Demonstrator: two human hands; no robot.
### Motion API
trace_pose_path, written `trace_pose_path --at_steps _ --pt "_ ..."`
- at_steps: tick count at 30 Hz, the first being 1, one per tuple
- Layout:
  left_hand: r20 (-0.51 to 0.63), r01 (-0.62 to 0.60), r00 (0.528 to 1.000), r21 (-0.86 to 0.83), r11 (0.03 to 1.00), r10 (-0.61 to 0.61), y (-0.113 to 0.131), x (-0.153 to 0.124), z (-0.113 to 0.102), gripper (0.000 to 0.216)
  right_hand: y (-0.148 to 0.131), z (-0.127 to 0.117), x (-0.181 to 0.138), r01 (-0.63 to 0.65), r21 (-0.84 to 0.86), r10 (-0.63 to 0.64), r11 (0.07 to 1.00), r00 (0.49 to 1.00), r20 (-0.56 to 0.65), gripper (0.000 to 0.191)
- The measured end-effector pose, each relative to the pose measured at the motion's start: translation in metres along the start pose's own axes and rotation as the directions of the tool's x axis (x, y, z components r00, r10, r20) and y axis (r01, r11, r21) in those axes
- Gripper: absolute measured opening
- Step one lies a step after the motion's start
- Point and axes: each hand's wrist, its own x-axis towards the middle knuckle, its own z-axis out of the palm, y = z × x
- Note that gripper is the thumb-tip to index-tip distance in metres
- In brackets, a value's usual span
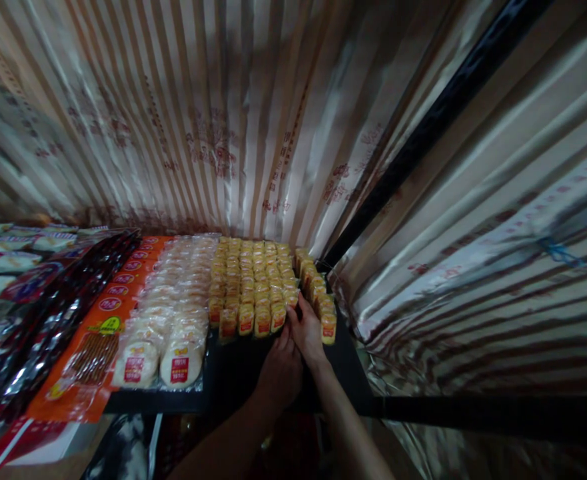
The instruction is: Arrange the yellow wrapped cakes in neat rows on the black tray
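Note:
Small yellow packaged cakes (253,280) with red labels stand in several tight rows on a black shelf (233,373). My right hand (307,331) reaches to the front of the rightmost row of this block, its thumb and fingers closed around a wrapped yellow cake (291,297). Just beside and below it is my left hand (280,365), its fingers curled together near the right thumb. Whatever the left fingers hold, if anything, is hidden. A separate row of the same yellow cakes (328,327) runs along the right side, close to my right hand.
Left of the cakes lie round white packaged flatbreads (180,363), an orange snack packet (98,353), dark shiny packets (48,327) and white-wrapped packs (13,260). A striped foil-like sheet (253,133) hangs behind. A black post (423,140) slants upward at the right.

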Motion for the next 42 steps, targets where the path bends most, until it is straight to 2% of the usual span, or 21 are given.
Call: trace_pose_path --at_steps 3,7,12,16,20,23,31,38,42 --pt "-0.025 -0.031 0.999 0.002 1.0 0.031 0.0 0.0 0.002 0.05 -0.003 -0.001 0.0 -0.01 -0.079 0.006 0.997 0.999 -0.045 0.049" --pt "-0.053 -0.04 0.998 -0.016 0.999 0.039 0.001 0.0 0.0 0.05 -0.009 -0.003 0.0 -0.034 -0.102 0.029 0.994 0.999 -0.043 0.049" --pt "-0.073 -0.058 0.996 -0.031 0.998 0.056 0.002 -0.002 -0.002 0.05 -0.015 -0.006 0.0 -0.065 -0.005 0.065 0.998 0.997 -0.033 0.055" --pt "-0.107 -0.051 0.993 0.007 0.999 0.051 0.002 -0.005 0.003 0.047 -0.02 -0.01 -0.002 -0.093 0.044 0.094 0.995 0.995 -0.031 0.044" --pt "-0.17 -0.04 0.984 0.078 0.996 0.053 0.003 -0.005 0.011 0.041 -0.026 -0.017 -0.002 -0.05 -0.095 0.052 0.994 0.999 0.009 0.035" --pt "-0.202 0.012 0.979 0.131 0.991 0.015 0.004 -0.003 0.013 0.04 -0.028 -0.021 -0.001 -0.015 -0.199 0.02 0.98 1.0 0.022 0.035" --pt "-0.117 0.056 0.992 0.168 0.984 -0.037 0.003 0.01 0.004 0.05 -0.023 -0.023 0.004 -0.015 -0.238 0.019 0.971 1.0 0.014 0.039" --pt "-0.18 0.044 0.984 0.172 0.984 -0.012 0.002 0.014 0.002 0.048 -0.026 -0.025 0.004 -0.004 -0.289 0.025 0.957 0.997 0.067 0.043" --pt "-0.194 0.064 0.98 0.151 0.986 -0.034 0.003 0.013 0.005 0.045 -0.043 -0.034 0.009 0.088 -0.337 -0.077 0.938 0.996 0.044 0.046"
